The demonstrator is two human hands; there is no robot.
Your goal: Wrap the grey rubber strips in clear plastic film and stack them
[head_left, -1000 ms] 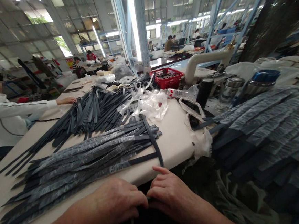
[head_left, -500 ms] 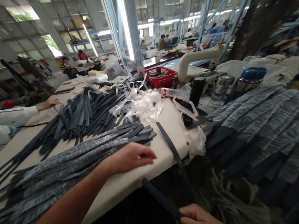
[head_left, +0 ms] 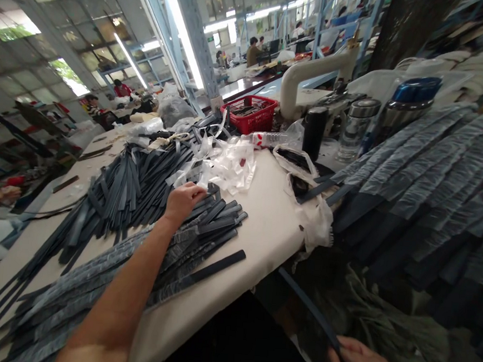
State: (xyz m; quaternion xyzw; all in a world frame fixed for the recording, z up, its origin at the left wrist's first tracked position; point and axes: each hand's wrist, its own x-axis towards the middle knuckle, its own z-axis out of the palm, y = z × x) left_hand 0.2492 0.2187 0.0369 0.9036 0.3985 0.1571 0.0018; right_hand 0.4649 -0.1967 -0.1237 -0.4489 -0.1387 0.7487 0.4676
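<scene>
My left hand (head_left: 183, 201) is over the far edge of a pile of plastic-wrapped dark strips (head_left: 104, 270), its fingers pressed together at the strip ends; what they hold, if anything, is hidden. Low at the right, my right hand (head_left: 357, 360) grips a long dark strip (head_left: 309, 303) that slants up toward the table's edge. One loose dark strip (head_left: 218, 265) lies along the near side of the wrapped pile. Beyond my left hand are crumpled white plastic scraps (head_left: 230, 166) and a heap of bare dark strips (head_left: 119, 188).
A red basket (head_left: 253, 115), a black cup (head_left: 313, 133), a glass jar (head_left: 356, 129) and a blue-lidded flask (head_left: 410, 108) stand at the back. More wrapped strips (head_left: 425, 179) hang at the right. Another person's hands (head_left: 1, 195) show at the far left.
My left hand has moved up and left to the wrapped pile's far edge. My right hand has moved right with a strip. A loose strip now lies by the pile. The other person's hand drew back.
</scene>
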